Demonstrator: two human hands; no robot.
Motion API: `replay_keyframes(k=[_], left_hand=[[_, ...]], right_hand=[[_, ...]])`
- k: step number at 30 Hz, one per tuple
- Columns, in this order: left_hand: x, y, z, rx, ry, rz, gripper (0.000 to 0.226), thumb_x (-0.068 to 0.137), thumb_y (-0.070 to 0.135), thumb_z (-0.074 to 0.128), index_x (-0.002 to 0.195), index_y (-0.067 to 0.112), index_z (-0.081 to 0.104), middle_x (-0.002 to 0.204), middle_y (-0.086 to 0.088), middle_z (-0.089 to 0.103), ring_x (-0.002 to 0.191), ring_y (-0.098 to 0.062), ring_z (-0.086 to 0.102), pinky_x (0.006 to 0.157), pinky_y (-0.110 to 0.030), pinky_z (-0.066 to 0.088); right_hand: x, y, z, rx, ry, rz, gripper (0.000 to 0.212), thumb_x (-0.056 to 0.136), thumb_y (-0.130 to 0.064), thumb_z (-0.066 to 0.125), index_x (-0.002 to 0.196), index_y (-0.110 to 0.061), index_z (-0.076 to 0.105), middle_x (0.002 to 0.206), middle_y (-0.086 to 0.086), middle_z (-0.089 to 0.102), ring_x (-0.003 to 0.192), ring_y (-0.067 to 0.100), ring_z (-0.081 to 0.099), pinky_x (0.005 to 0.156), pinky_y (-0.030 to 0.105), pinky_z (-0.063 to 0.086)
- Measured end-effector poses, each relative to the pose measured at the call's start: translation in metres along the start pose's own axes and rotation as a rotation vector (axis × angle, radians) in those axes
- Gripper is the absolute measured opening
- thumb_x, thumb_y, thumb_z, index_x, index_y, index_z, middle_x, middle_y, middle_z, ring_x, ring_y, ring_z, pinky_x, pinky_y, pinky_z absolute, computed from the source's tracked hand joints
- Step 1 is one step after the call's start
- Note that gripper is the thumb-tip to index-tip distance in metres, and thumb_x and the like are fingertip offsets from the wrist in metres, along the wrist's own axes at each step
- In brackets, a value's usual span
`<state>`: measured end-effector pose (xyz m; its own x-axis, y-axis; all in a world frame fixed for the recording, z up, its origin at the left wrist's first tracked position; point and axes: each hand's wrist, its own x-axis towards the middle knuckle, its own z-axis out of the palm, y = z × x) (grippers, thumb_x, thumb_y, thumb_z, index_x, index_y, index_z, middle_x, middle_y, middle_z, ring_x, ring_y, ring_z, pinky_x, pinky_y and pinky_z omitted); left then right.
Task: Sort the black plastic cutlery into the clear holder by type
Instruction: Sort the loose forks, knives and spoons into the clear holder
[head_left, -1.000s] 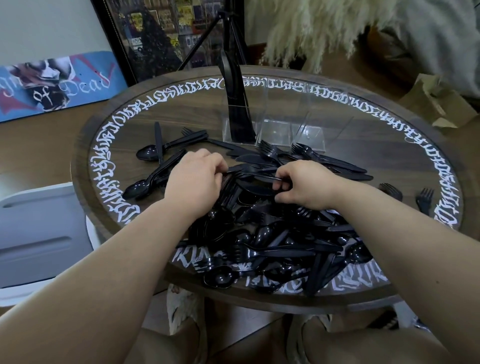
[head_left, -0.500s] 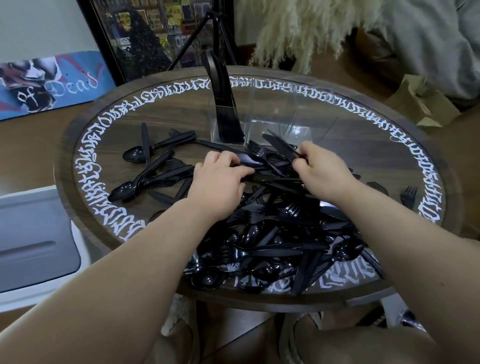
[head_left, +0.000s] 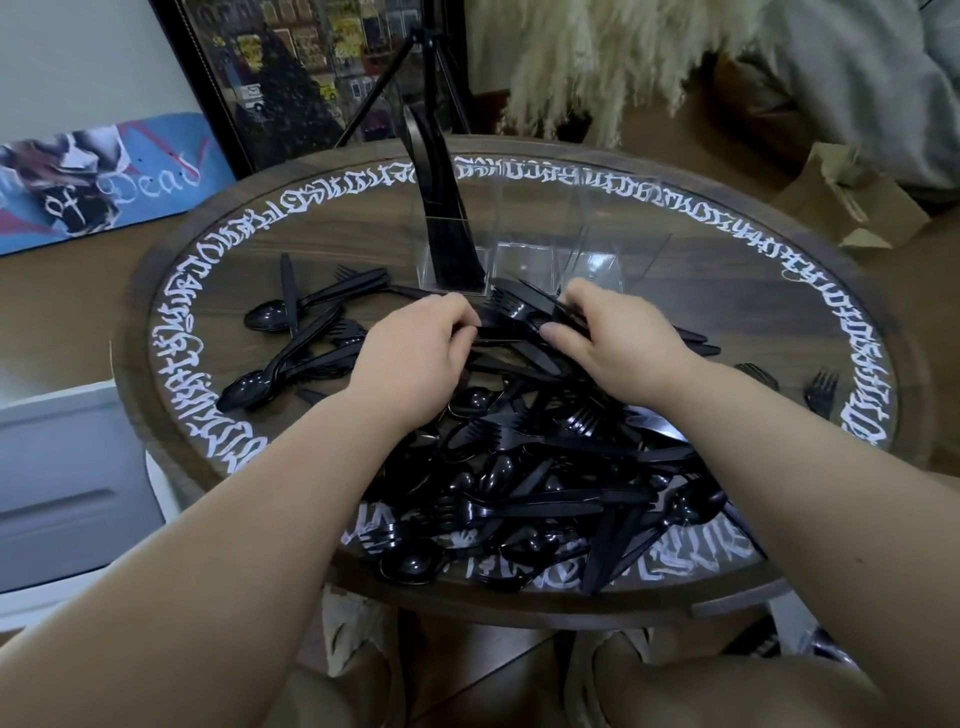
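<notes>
A heap of black plastic cutlery (head_left: 545, 467) is lying on the round wooden table (head_left: 675, 291). Left hand (head_left: 410, 353) and right hand (head_left: 618, 343) are gripping pieces at its far edge — just before the clear plastic holder (head_left: 545, 244).

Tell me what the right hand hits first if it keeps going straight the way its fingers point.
Probably the clear plastic holder, just beyond the right hand, which grips black plastic cutlery. Depth is hard to judge.

The cutlery (head_left: 524, 467) was glossy black plastic — the holder (head_left: 524, 244) clear, smooth plastic — on a glass-topped, dark wood-grained table (head_left: 779, 322).
</notes>
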<state>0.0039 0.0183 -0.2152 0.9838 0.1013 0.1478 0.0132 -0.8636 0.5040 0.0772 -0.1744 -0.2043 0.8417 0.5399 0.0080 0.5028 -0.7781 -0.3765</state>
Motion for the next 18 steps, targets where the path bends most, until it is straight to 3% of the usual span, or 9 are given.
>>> replay_keyframes(k=[5,7,9,13,16,18], left_hand=[[-0.004,-0.003,-0.012,-0.252,-0.017,-0.132,0.011,0.095,0.018,0.05,0.096,0.023,0.06,0.077,0.013,0.066,0.08,-0.012,0.064,0.081,-0.029,0.048],[-0.004,-0.005,-0.014,-0.366,-0.015,-0.224,0.014,0.095,0.016,0.051,0.093,0.024,0.062,0.071,0.011,0.065,0.066,-0.002,0.062,0.072,-0.02,0.049],[-0.004,-0.006,-0.016,-0.522,-0.028,-0.323,0.016,0.096,0.013,0.051,0.093,0.02,0.064,0.07,0.007,0.066,0.054,0.004,0.058,0.058,-0.012,0.047],[-0.007,-0.013,-0.022,-0.773,-0.037,-0.449,0.024,0.098,0.012,0.048,0.083,0.02,0.066,0.068,0.006,0.066,0.055,0.002,0.058,0.052,-0.012,0.042],[-0.009,-0.013,-0.028,-0.922,-0.07,-0.491,0.027,0.099,0.009,0.043,0.093,0.015,0.068,0.072,0.001,0.065,0.057,-0.001,0.059,0.053,-0.012,0.042],[-0.011,-0.012,-0.032,-1.016,-0.088,-0.534,0.025,0.098,0.007,0.042,0.102,0.01,0.067,0.076,-0.004,0.065,0.06,-0.005,0.06,0.053,-0.013,0.043]], right_hand=[[0.005,-0.012,-0.002,-0.02,0.041,-0.073,0.024,0.095,-0.043,0.05,0.1,-0.02,0.048,0.094,-0.002,0.049,0.086,0.028,0.052,0.069,0.034,0.038],[0.004,-0.019,-0.002,0.003,0.015,-0.097,0.021,0.094,-0.043,0.052,0.095,-0.023,0.046,0.086,-0.001,0.055,0.084,0.028,0.054,0.067,0.034,0.038],[0.002,-0.027,0.0,0.019,-0.016,-0.117,0.025,0.094,-0.044,0.051,0.102,-0.021,0.052,0.087,0.001,0.063,0.083,0.027,0.057,0.069,0.035,0.042],[0.002,-0.039,0.008,-0.036,-0.044,-0.186,0.033,0.094,-0.047,0.049,0.113,-0.021,0.056,0.081,-0.003,0.062,0.081,0.027,0.058,0.068,0.033,0.042],[0.003,-0.043,0.011,-0.071,-0.06,-0.198,0.033,0.095,-0.047,0.048,0.116,-0.023,0.057,0.068,-0.008,0.047,0.074,0.026,0.052,0.064,0.032,0.037],[0.004,-0.045,0.012,-0.1,-0.069,-0.203,0.036,0.095,-0.048,0.046,0.122,-0.026,0.055,0.069,-0.006,0.049,0.076,0.028,0.055,0.066,0.033,0.041]])
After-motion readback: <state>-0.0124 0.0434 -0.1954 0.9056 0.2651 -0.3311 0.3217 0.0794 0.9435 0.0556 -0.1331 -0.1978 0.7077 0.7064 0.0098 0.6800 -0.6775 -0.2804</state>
